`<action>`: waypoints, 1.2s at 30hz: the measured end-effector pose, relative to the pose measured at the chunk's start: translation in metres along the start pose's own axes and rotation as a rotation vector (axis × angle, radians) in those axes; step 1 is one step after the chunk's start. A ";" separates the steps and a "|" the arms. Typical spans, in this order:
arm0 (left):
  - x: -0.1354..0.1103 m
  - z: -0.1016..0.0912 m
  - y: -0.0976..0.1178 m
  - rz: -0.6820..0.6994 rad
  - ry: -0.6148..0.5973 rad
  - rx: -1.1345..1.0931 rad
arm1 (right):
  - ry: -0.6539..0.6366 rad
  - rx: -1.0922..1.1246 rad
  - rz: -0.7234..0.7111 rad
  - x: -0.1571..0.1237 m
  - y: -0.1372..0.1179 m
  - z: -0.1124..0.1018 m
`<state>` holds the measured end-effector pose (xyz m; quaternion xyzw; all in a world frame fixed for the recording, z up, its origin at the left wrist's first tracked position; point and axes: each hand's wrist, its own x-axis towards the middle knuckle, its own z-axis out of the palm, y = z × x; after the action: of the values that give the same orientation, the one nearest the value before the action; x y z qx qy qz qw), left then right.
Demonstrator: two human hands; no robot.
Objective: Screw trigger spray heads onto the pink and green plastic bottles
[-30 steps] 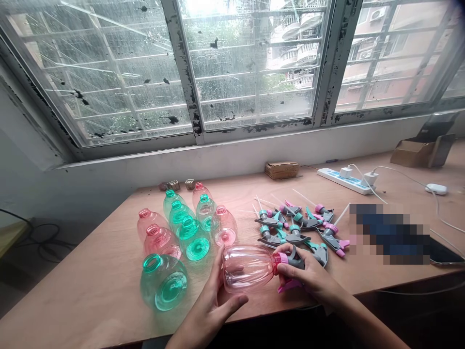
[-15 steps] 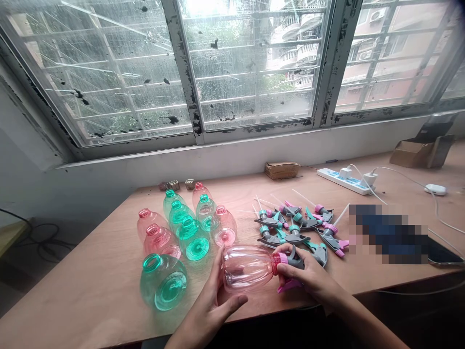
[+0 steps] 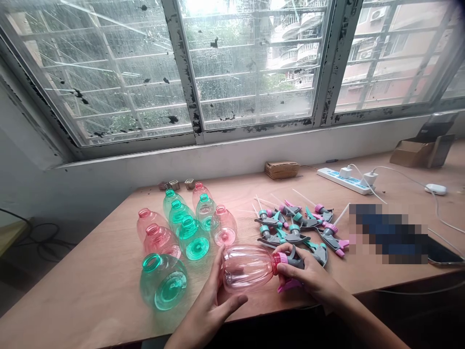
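Note:
A clear pink spray bottle (image 3: 247,269) lies on its side between my hands above the table's front edge, its neck to the right. My left hand (image 3: 220,300) holds it round the base, fingers behind and thumb stretched along the near side. At the neck, my right hand (image 3: 305,271) grips the pink collar and grey body of a trigger sprayer (image 3: 292,260), which sits on the bottle's mouth. How tightly the collar is screwed on cannot be seen. Just behind my right hand lies a pile of loose trigger sprayers (image 3: 296,236) in grey, green and pink, with thin white tubes.
Several open green bottles (image 3: 196,238) and pink bottles (image 3: 224,228) stand to the left. Along the back are small metal blocks (image 3: 174,184), a brown cardboard box (image 3: 282,169) and a white power strip (image 3: 345,181) with cables. A phone (image 3: 445,252) lies at the right.

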<state>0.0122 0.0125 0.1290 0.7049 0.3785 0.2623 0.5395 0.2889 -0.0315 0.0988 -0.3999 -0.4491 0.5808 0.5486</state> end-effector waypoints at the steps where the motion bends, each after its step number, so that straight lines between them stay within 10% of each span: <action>1: 0.000 0.000 -0.001 0.005 -0.001 -0.005 | 0.002 -0.004 0.001 0.000 0.000 0.000; 36: 0.000 0.000 0.003 -0.010 -0.046 -0.085 | 0.013 -0.061 0.018 -0.002 -0.005 0.001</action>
<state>0.0131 0.0124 0.1316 0.6853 0.3578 0.2592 0.5790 0.2897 -0.0338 0.1037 -0.4243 -0.4595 0.5693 0.5337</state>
